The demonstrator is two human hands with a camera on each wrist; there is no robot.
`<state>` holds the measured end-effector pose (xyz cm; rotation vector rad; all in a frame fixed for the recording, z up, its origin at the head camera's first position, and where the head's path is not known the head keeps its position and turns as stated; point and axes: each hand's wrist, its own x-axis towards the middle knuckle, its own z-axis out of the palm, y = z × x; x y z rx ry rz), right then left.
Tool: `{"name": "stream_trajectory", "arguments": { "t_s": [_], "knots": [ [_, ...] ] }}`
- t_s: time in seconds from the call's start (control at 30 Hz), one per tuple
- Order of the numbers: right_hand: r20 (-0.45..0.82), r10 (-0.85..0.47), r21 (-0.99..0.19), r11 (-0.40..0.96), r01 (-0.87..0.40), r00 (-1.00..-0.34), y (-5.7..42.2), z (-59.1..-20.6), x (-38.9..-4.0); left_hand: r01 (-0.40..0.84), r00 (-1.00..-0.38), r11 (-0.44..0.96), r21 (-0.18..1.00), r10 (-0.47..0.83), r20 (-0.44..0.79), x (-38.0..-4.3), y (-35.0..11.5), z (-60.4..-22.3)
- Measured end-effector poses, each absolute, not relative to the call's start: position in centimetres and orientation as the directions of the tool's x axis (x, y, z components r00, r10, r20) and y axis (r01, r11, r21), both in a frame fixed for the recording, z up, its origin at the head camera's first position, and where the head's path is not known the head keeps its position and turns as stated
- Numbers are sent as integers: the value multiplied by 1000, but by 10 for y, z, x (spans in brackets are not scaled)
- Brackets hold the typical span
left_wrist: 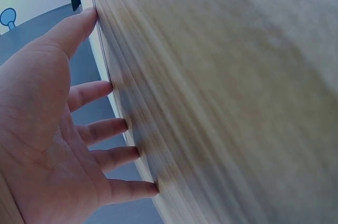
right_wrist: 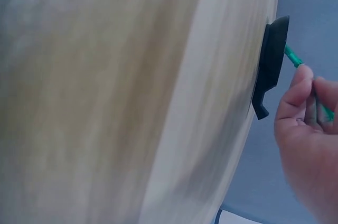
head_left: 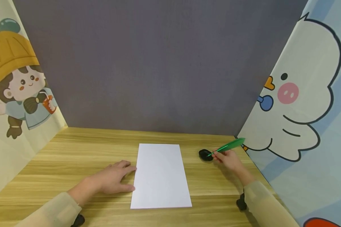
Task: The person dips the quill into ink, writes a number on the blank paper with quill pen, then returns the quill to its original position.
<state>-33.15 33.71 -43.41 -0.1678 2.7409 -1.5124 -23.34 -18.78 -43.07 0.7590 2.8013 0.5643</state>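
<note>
A green feather quill pen (head_left: 231,145) is pinched between the thumb and fingers of my right hand (head_left: 230,160). Its plume slants up to the right, and its point is at the small black ink dish (head_left: 203,154) on the table. From the right wrist, the dish (right_wrist: 272,57) is seen side-on, with the pen's green lower end (right_wrist: 293,56) at its rim. A white sheet of paper (head_left: 160,176) lies in front of me. My left hand (head_left: 113,178) rests at its left edge, fingers spread; the left wrist view shows the palm (left_wrist: 42,134) and fingertips against the tabletop.
The wood-grain table (head_left: 85,151) ends at a dark grey panel (head_left: 159,69) at the back. Printed cartoon walls stand on the left (head_left: 0,151) and right (head_left: 309,91), the right one close beside my right arm.
</note>
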Motion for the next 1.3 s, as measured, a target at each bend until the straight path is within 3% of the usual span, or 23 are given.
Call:
{"name": "stream_trajectory", "arguments": {
  "t_s": [0.5,0.7,1.0,1.3],
  "knots": [
    [46,-103,-832,546,-95,-994,341,-441,-335,447,-851,798,404,518,-81,-233,-187,-431],
    [61,-109,-875,472,-106,-992,335,-435,-329,442,-856,802,402,511,-80,-233,-187,-431],
    [74,-191,-914,379,-144,-979,310,-425,-321,445,-856,803,397,512,-75,-234,-187,-432],
    [69,-211,-914,378,-146,-975,273,-416,-317,446,-854,802,396,514,-79,-234,-188,-432]
  ]
}}
